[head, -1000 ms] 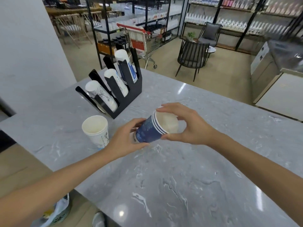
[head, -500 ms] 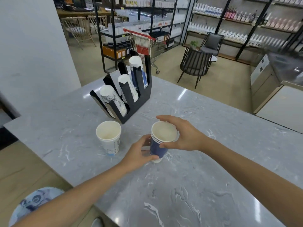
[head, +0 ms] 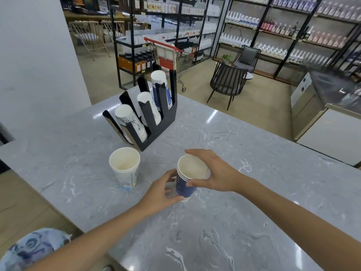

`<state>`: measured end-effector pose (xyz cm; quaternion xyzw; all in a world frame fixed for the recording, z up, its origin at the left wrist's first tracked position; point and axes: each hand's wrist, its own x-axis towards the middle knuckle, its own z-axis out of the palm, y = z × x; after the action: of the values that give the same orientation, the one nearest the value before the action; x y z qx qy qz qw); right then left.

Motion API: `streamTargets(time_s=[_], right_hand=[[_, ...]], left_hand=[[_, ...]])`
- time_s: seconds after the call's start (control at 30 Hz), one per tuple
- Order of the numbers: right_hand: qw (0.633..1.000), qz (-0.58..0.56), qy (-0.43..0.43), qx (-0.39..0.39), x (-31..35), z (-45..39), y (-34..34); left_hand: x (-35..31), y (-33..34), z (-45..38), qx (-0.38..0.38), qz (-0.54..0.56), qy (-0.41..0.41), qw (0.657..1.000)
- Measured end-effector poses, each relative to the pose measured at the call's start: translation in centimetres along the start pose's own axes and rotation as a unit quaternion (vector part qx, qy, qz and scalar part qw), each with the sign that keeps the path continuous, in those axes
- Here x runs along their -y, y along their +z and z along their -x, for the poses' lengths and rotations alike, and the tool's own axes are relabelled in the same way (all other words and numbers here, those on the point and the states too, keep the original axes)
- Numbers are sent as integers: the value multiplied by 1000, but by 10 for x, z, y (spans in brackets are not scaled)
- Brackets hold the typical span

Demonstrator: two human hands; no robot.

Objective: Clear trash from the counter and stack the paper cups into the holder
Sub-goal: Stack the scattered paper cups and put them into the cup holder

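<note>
Nearest the camera, both forearms reach in over the grey marble counter (head: 244,222) and meet at a short nested stack of blue cups (head: 185,184) standing upright near the counter's middle. The left hand (head: 159,192) cups the stack low down, fingers curled against its base and lower wall; the right hand (head: 213,173) arches over from the other side, thumb and fingers closed on the stacked rims at the top. Both hands are therefore clamped on the same stack. These paper cups will likely be very light and easy to crush, so a gentle hold around the stiffer rolled rim or the base, rather than a squeeze at mid-wall, seems wisest; the nested cups may also slip apart if lifted by the outer one alone. Just to the left, apart from the hands, a white cup (head: 125,169) stands open and upright. Farther back sits the black cup holder (head: 156,122), its slanted slots already carrying white and blue cup stacks.
</note>
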<state>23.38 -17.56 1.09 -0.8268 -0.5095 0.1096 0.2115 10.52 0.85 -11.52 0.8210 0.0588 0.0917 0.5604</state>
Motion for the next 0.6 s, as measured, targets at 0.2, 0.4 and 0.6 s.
streamTargets(time_s=[0.2,0.4,0.6], right_hand=[[998,-7,-36,-56,19,-2,-11],[986,-86,-32,-136,64,-18,-1],[952,-246,42,-180,96,-46,54]], left_hand=[[-21,-41,27,7,-55,42,998],[-42,-126,41,-26,-217,160,963],[-31,-200,32,-59,-309,229,921]])
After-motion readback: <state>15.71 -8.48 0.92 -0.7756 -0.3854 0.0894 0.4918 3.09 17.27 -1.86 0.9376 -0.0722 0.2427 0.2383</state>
